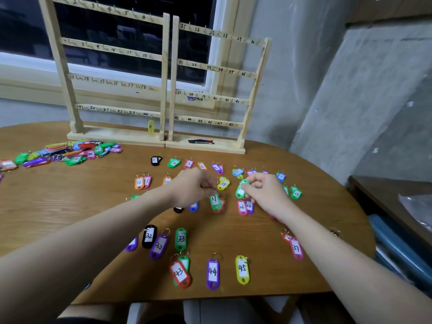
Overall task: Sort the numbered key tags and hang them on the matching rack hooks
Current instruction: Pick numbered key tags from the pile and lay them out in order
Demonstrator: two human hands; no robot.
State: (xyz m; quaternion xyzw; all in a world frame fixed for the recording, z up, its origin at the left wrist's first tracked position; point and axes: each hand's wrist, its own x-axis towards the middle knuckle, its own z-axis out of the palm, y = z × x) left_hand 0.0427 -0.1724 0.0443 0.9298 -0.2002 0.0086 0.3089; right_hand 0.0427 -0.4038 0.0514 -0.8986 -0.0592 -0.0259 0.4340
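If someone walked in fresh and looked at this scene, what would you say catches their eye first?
Probably the bright key tags laid out in numbered rows across the round wooden table, with an unsorted heap at the far left. Mid-table, the left hand and right hand each pinch a green tag. Behind stand two wooden racks, nearly bare, with one yellow tag hanging low.

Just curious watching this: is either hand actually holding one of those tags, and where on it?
Left hand pinches the green plastic tag marked 17 by its ring end; right hand pinches another green plastic tag near its top.
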